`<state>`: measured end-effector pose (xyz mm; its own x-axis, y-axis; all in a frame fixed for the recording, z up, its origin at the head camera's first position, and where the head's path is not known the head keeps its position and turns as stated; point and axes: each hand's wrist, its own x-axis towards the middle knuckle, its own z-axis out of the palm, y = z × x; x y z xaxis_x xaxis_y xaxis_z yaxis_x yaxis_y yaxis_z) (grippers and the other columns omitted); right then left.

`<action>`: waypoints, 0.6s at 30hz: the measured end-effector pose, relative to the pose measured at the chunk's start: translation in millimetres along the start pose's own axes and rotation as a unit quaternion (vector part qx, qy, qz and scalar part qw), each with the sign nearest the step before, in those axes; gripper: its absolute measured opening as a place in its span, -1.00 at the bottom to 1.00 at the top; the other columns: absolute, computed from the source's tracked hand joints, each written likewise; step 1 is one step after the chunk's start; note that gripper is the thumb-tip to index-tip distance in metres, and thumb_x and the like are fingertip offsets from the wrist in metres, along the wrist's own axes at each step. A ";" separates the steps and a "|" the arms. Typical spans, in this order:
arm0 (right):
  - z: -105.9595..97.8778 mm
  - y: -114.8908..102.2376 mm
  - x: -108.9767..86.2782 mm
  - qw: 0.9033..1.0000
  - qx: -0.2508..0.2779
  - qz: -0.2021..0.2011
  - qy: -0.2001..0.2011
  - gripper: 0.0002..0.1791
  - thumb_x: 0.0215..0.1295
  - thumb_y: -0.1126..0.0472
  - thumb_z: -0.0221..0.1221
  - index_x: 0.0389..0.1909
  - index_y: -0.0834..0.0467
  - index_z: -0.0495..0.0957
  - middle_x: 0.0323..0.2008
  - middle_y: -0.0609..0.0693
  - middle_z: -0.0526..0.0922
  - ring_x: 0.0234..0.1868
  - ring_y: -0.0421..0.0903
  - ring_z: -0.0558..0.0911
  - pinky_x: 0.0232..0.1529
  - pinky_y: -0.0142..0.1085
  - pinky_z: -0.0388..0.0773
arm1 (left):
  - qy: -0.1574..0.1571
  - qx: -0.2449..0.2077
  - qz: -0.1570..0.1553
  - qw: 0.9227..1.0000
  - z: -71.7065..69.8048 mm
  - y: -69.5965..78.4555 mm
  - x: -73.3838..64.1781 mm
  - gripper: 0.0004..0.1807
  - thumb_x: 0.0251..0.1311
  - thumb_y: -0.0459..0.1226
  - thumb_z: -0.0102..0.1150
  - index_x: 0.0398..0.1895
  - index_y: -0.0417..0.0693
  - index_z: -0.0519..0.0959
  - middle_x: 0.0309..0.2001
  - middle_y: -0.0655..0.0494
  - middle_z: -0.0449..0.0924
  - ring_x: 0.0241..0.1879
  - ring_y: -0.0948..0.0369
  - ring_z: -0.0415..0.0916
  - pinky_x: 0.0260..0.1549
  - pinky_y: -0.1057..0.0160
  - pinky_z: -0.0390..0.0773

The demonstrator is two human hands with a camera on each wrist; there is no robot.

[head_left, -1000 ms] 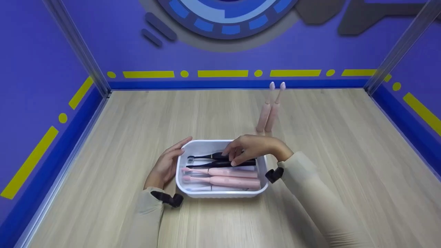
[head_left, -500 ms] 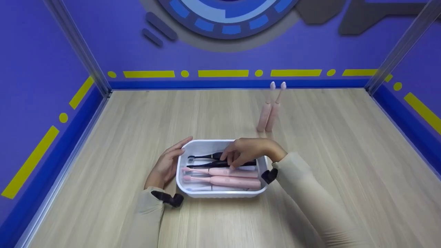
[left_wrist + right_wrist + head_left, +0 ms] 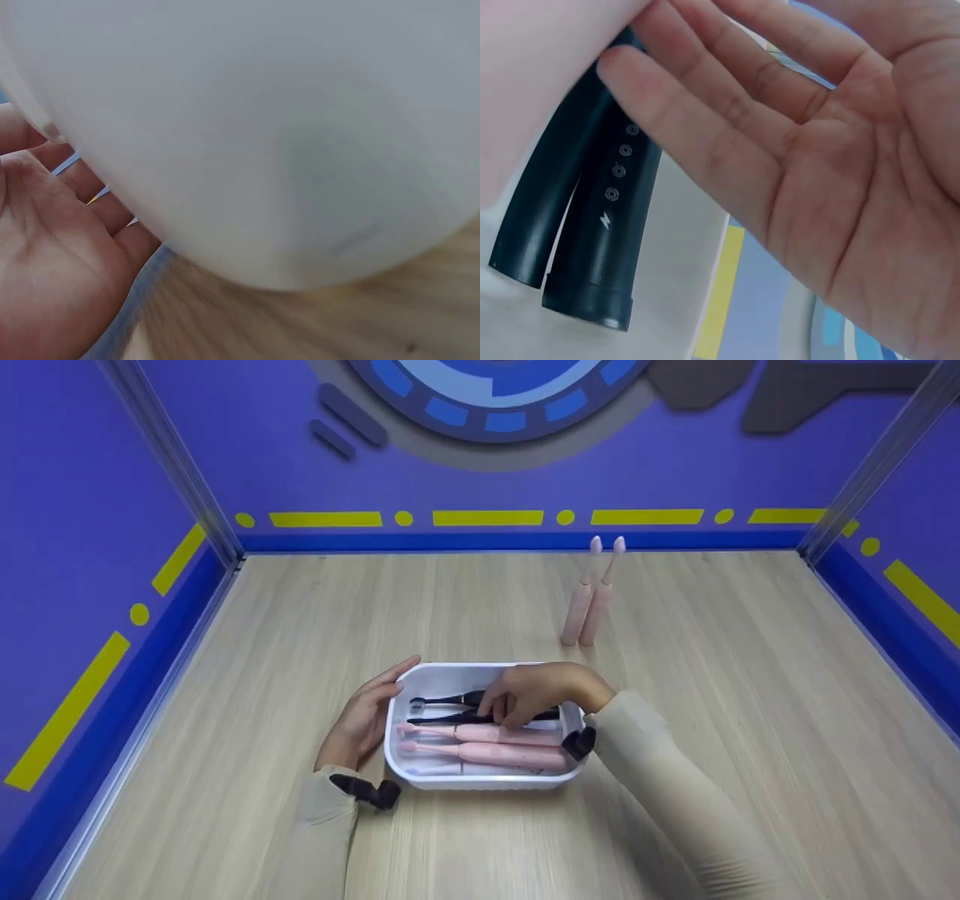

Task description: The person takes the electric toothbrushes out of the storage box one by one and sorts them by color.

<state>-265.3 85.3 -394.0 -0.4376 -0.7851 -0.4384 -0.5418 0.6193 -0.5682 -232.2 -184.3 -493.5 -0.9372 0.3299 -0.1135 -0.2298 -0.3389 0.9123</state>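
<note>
A white plastic bin [image 3: 480, 782] holds black and pink electric toothbrushes lying on their sides. My left hand [image 3: 365, 718] rests against its left end, thumb at the rim and fingers along the outside; the left wrist view shows the palm [image 3: 52, 240] facing the wall. Inside the bin, my right hand [image 3: 541, 690] reaches down over the black toothbrushes [image 3: 450, 718], its thumb by the upper pink toothbrush [image 3: 476, 733]. The right wrist view has the fingertips beside a black toothbrush handle [image 3: 600, 255]; I cannot tell whether they pinch one. A lower pink toothbrush [image 3: 502, 755] lies in front.
Two pink toothbrushes [image 3: 587, 611] stand upright side by side on the wooden table [image 3: 337, 607], behind the bin's right end. Blue-purple walls [image 3: 480, 484] enclose the table at the back and both sides.
My right hand has lowered slightly into the bin, its fingertips shifting toward the near side and the upper pink toothbrush. The left hand and the bin stay where they were.
</note>
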 end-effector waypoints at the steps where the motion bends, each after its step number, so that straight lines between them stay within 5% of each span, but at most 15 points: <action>1: 0.4 0.0 0.9 1.000 -0.001 0.002 -0.002 -0.59 0.15 0.31 0.23 0.07 0.18 0.59 -0.22 -0.01 0.68 -0.16 -0.25 0.59 -0.08 -0.42 0.54 | -0.001 -0.001 0.000 1.000 -0.2 -0.2 0.0 -0.43 0.39 -0.37 -0.26 0.47 -0.21 0.10 0.46 -0.06 0.14 0.33 0.14 0.26 0.36 0.13 0.22; 10: 1.9 -2.6 3.0 0.998 0.017 0.052 -0.033 -0.58 0.18 0.30 0.25 0.10 0.17 0.57 -0.15 0.04 0.66 -0.29 -0.26 0.56 -0.35 -0.46 0.55 | 0.003 -0.008 0.000 1.000 0.7 -0.1 0.3 -0.44 0.39 -0.39 -0.29 0.46 -0.20 0.11 0.48 -0.08 0.09 0.35 0.15 0.23 0.39 0.16 0.18; 18: 3.7 -4.4 3.7 0.998 -0.006 0.043 -0.043 -0.58 0.15 0.26 0.31 0.07 0.17 0.58 -0.22 0.01 0.65 -0.40 -0.28 0.52 -0.42 -0.50 0.48 | 0.005 -0.008 0.004 1.000 1.9 0.6 -0.8 -0.44 0.38 -0.40 -0.32 0.46 -0.21 0.11 0.49 -0.07 0.06 0.41 0.10 0.12 0.41 0.16 0.12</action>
<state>-261.8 79.6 -395.7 -0.4197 -0.7265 -0.5441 -0.5129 0.6844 -0.5182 -231.2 -183.1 -492.1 -0.9415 0.3187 -0.1097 -0.2260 -0.3554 0.9070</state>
